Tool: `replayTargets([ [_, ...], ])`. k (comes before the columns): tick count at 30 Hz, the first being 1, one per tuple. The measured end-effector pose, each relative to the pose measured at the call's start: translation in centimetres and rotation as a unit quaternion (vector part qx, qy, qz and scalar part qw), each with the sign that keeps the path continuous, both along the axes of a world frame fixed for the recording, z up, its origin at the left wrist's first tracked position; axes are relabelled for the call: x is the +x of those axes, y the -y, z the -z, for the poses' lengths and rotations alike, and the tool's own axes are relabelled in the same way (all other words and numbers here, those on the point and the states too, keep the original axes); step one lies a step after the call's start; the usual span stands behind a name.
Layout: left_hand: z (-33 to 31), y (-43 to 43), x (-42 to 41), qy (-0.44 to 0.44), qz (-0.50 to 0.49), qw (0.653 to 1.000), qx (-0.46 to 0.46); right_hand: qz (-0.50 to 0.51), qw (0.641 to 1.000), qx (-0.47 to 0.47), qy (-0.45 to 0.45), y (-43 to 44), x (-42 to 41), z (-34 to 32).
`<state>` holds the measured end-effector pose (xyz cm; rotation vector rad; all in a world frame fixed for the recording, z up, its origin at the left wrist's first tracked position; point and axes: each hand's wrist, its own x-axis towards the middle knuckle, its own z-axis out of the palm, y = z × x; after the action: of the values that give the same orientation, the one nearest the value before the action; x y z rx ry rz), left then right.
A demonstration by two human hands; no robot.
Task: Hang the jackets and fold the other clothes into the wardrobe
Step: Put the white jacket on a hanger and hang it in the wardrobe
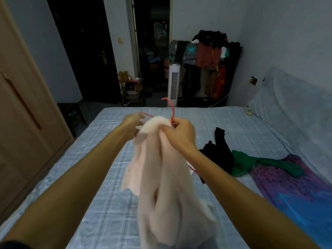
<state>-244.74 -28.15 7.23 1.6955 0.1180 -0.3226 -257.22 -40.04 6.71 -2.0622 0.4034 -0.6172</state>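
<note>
Threading the red hanger [168, 108] into the pink jacket [161, 168]: left hand [132, 123] is pinching the hanger's arm, right hand [177, 133] is gripping collar and hook base; shoulders should be seating evenly.

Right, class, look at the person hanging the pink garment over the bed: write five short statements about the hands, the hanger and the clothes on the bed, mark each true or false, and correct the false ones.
1. Both hands hold the pink jacket up above the bed. True.
2. The hanger is blue. False: it is red.
3. The right hand grips the garment just below the hanger's hook. True.
4. The left hand rests flat on the bed. False: it is raised, holding the hanger's end and the jacket's edge.
5. The black garment lies on the bed beside a green garment. True.
</note>
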Motion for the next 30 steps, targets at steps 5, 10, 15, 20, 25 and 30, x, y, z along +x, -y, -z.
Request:
replayTargets([
  [5, -2.2, 1.0, -3.8, 0.373, -0.042, 0.916, 0.142, 0.085, 0.981, 0.172, -0.007, 0.5, 2.0, 0.9],
  [10, 5.3, 3.2, -9.8, 0.486, 0.097, 0.849, 0.181, 0.122, 0.972, 0.202, 0.01, 0.9, 4.3, 0.0],
  [15, 10.1, 6.1, -10.0, 0.532, 0.074, 0.804, 0.253, 0.165, 0.96, 0.224, 0.011, 2.4, 5.3, -1.0],
  [20, 10.2, 6.5, -7.6, 0.503, 0.088, 0.824, 0.244, 0.192, 0.954, 0.229, 0.039, 3.3, 4.9, -1.0],
  [25, 8.0, 4.0, -2.4, 0.633, 0.083, 0.683, 0.355, 0.219, 0.935, 0.268, 0.073, 5.6, 3.8, -0.9],
  [30, 4.0, 3.2, 0.9, 0.46, 0.143, 0.823, 0.301, 0.221, 0.938, 0.256, 0.074, 6.3, 3.7, -1.4],
])
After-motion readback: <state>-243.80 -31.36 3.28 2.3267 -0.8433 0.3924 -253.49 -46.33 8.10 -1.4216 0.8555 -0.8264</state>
